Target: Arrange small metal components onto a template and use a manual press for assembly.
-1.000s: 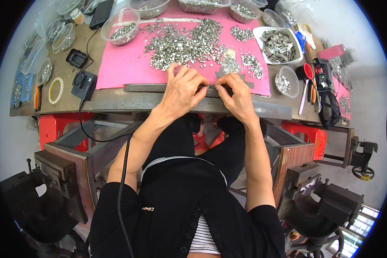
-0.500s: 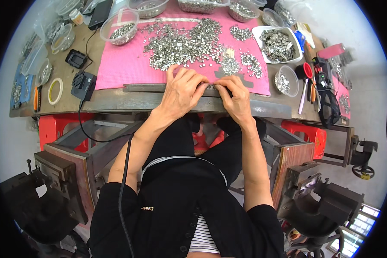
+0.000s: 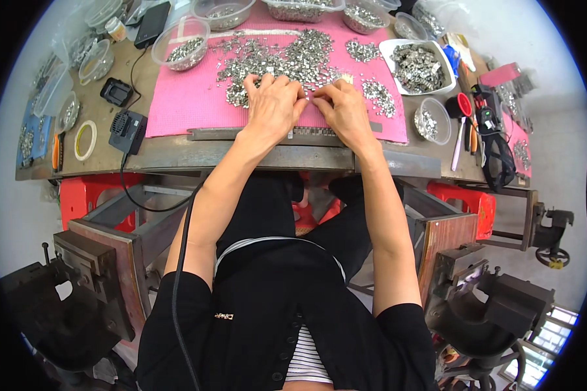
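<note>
A large pile of small shiny metal pieces (image 3: 300,52) lies spread over the pink mat (image 3: 189,111). At the pile's near edge is my left hand (image 3: 274,107), its thumb and forefinger closed together; what they hold, if anything, is too small to make out. Just to its right, my right hand (image 3: 346,114) is in a similar pinch, its fingertips almost meeting the left ones. Below both hands a long dark metal bar (image 3: 218,134) lies along the mat's front edge, with a row of small metal pieces (image 3: 314,131) in its middle stretch, partly behind my right wrist.
Clear round tubs (image 3: 182,53) of metal parts stand behind and beside the mat. A white square tub (image 3: 388,65) and a small clear tub (image 3: 432,122) sit at the right. A black charger (image 3: 127,130) and tape roll (image 3: 85,139) lie left. A black cable (image 3: 186,260) crosses my left arm.
Both hands have moved forward from the metal bar to the near edge of the pile. The row of small pieces on the bar now shows between my wrists.
</note>
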The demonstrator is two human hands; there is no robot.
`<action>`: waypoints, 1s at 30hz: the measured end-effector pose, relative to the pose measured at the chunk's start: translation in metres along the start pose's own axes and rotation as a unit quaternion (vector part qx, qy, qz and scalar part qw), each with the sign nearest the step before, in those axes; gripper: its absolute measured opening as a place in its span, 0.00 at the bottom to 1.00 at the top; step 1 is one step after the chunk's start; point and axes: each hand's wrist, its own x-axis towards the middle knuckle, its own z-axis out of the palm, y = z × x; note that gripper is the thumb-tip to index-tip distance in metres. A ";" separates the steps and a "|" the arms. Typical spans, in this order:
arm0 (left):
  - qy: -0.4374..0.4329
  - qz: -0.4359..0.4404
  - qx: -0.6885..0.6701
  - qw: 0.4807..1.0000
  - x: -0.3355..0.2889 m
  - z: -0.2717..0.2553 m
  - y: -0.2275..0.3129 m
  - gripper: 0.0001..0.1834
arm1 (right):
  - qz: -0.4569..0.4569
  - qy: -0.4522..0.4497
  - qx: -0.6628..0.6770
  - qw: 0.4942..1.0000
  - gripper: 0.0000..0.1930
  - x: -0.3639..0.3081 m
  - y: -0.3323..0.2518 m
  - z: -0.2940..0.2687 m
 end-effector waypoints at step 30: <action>0.030 0.039 -0.103 0.993 -0.032 -0.014 0.026 0.05 | -0.001 0.003 0.079 0.997 0.04 -0.014 -0.014 -0.020</action>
